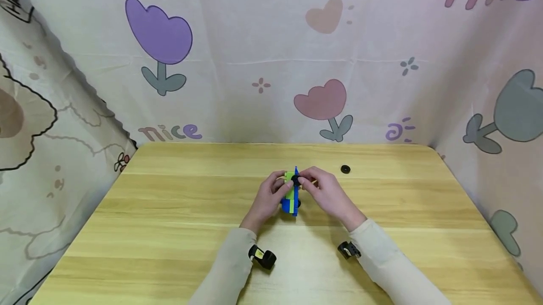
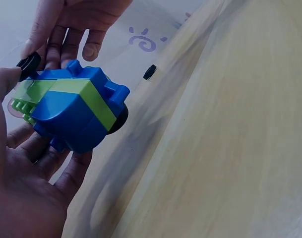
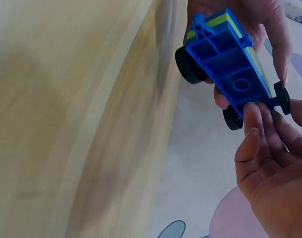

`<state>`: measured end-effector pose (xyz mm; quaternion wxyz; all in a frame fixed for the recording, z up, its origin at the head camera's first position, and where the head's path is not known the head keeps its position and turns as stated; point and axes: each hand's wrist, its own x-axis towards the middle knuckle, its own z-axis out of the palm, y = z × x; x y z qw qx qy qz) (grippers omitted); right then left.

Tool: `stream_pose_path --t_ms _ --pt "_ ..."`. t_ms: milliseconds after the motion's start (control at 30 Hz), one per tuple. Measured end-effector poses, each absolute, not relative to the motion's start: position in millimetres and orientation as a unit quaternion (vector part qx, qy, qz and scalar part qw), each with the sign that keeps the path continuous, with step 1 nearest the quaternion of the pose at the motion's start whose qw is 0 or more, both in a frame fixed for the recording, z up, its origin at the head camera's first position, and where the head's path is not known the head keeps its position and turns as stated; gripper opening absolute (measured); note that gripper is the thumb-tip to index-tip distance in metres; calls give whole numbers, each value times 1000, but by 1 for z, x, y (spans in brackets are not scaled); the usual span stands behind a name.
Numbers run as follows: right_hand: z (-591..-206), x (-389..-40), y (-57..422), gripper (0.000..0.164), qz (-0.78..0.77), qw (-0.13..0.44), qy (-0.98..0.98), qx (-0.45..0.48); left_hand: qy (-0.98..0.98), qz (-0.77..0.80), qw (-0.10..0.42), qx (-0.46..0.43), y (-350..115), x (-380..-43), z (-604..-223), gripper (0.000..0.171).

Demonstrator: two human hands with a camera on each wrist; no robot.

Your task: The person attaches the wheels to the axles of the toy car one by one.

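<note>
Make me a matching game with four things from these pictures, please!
Things:
1. Toy vehicle
2. Loose wheel
3. Tulip at the head view's upper left
4. Tabletop

Matches:
A. Purple, printed on the cloth backdrop
B. Pale wood grain
C. Blue and lime green, held up by two hands, the left hand and the right hand
D. Black, lying apart from the other things

Right pairs: 1-C, 2-D, 3-A, 4-B.

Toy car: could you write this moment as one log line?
left grip: holds toy car | right grip: touches toy car, black wheel | loose wheel: on table
</note>
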<state>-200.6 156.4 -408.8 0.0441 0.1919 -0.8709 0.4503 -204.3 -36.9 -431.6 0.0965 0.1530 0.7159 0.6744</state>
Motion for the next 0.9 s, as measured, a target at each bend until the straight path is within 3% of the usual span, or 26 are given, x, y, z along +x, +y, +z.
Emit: stream_pose_path --t_ms 700,900 --pt "-407 -203 155 16 520 29 -841 147 691 691 98 188 -37 -204 -430 52" --pt "-405 -203 161 20 508 17 -849 140 672 703 119 200 -42 -204 -429 62"
